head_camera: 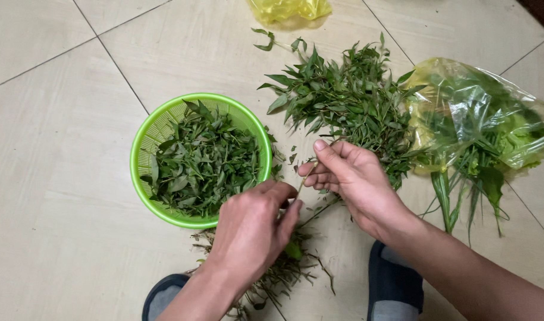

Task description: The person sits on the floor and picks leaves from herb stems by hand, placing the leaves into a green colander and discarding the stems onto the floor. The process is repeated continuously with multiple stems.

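My right hand (352,178) pinches a thin herb stem (307,177) between thumb and fingers, just below a pile of leafy green herb sprigs (343,101) on the tiled floor. My left hand (254,229) is closed around the lower part of the same stem, beside the rim of a bright green plastic colander (142,153) filled with picked leaves (203,160). Under my left hand lies a heap of stripped stems (278,273).
A yellow plastic bag (480,113) with more greens lies at the right, long stalks sticking out of it. Another yellow bag (287,9) sits at the top edge. Two dark slippers (391,285) show at the bottom.
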